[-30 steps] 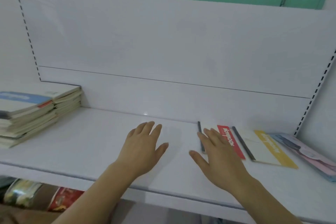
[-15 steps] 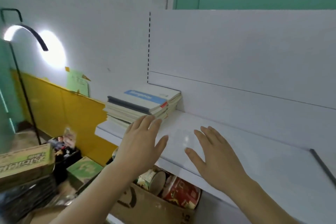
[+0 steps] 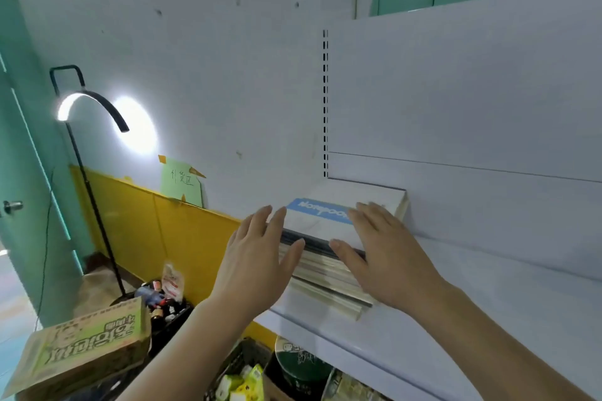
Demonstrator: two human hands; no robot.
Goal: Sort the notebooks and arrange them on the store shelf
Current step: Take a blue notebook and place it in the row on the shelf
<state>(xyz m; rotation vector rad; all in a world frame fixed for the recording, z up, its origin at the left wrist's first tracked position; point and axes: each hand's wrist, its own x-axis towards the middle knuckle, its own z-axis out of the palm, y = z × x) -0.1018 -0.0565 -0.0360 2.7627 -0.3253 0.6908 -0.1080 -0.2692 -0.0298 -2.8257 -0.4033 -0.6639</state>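
Both hands are flat-fingered, gripping nothing: the left hand (image 3: 257, 257) at nine o'clock of the notebook stack (image 3: 329, 247), the right hand (image 3: 387, 257) at three. On the shelf's (image 3: 488, 319) left end, the stack looks heavy and slippery-covered; best clasped at its sides.

A black arc floor lamp (image 3: 85, 114), lit, is seen at left against the white wall (image 3: 211, 58). A green paper note (image 3: 181, 185) is taped above the yellow panel (image 3: 146, 225). Lower left, a green printed carton (image 3: 81, 348) lies tilted beside a dark crate of bottles (image 3: 163, 299).
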